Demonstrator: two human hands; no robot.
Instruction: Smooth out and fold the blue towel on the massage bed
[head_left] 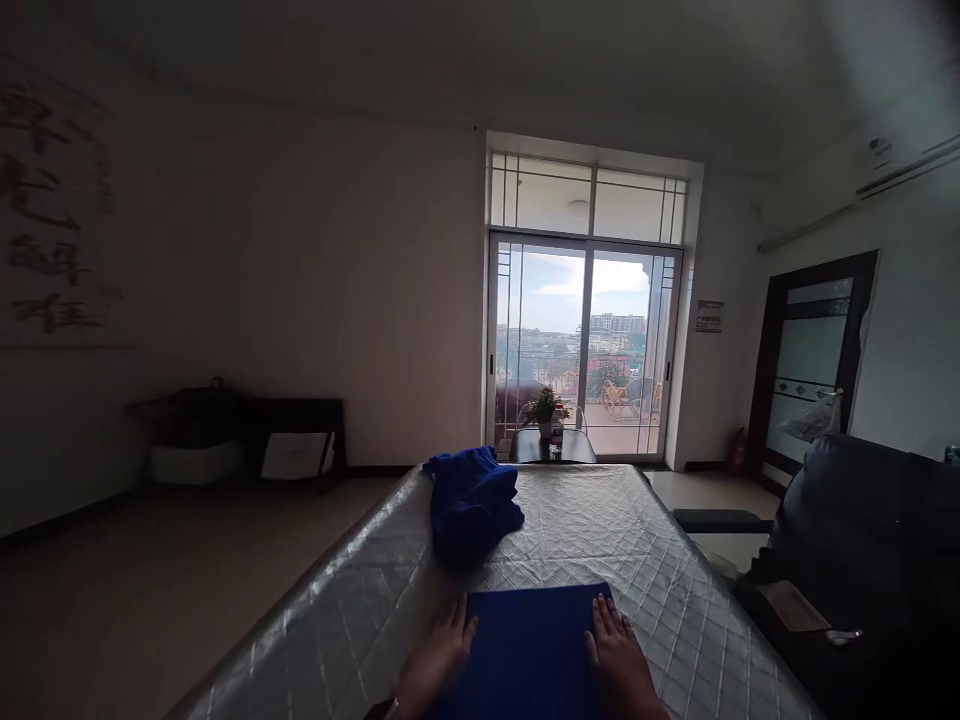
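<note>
The folded blue cloth (529, 640) lies flat on the near end of the desk (660, 560), and you have it framed: your left hand (439, 660) rests open at its left edge, your right hand (619, 655) open at its right edge, neither grip closed on anything. That piece looks squared and finished. Beyond the folded cloth, left of centre, a crumpled blue pile (472, 505) appears unfolded.
</note>
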